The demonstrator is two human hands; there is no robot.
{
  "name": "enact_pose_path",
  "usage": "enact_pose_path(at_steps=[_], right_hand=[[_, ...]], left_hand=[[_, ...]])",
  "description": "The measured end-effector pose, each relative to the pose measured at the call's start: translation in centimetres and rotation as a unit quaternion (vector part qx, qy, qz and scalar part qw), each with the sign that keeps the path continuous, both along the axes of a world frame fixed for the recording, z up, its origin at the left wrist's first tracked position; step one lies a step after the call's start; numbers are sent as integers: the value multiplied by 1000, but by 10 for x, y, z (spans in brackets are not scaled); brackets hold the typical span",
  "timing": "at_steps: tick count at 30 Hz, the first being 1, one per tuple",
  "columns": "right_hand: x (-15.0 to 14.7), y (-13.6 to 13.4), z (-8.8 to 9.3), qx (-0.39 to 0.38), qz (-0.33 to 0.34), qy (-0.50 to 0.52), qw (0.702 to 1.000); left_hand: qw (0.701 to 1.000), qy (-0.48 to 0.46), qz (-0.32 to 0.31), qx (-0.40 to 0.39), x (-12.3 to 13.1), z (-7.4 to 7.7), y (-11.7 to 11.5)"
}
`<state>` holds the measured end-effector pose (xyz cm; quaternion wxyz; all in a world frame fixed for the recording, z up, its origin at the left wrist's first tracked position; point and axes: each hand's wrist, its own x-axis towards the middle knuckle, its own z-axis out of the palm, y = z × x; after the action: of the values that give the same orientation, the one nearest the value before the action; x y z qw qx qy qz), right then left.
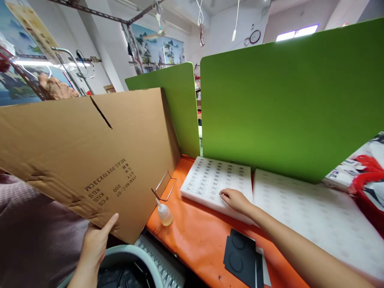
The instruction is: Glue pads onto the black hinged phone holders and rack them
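My left hand (95, 243) grips the bottom edge of a large brown cardboard sheet (132, 136), thumb in front and fingers hidden behind it. The sheet carries printed text and a dark slit near its top. My right hand (235, 199) is over the front part of a white foam tray (207, 170) set with rows of small shiny metal pieces. Its thumb and forefinger are pinched together at the tray's surface; anything between them is too small to make out. A second white foam tray (300, 208) lies under and beyond my right forearm.
On the orange tabletop (192, 228) stand a squeeze bottle (165, 214) with yellowish liquid and a bent wire stand (168, 188). Dark flat cards (240, 256) lie near the front. Green panels (285, 100) rise behind. A grey-green bin (144, 264) stands below my left hand.
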<state>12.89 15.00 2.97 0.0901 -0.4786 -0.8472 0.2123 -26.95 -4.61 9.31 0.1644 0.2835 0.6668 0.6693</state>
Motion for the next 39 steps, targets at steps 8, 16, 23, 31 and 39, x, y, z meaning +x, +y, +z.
enact_pose_path(at_steps=[8, 16, 23, 31, 39], right_hand=[[-75, -8, 7, 144, 105, -7, 984], [-169, -7, 1, 160, 229, -4, 960], [-151, -14, -7, 135, 230, 3, 964], [-129, -20, -18, 84, 195, 1, 977], [-107, -43, -4, 51, 155, 16, 986]], left_hand=[[996, -90, -6, 9, -12, -9, -2], [992, -121, -33, -15, -45, -15, -6], [989, -144, -17, -10, -29, -10, -5], [990, -139, -33, -6, -25, -7, -9], [987, -148, -54, -10, -28, -3, -12]])
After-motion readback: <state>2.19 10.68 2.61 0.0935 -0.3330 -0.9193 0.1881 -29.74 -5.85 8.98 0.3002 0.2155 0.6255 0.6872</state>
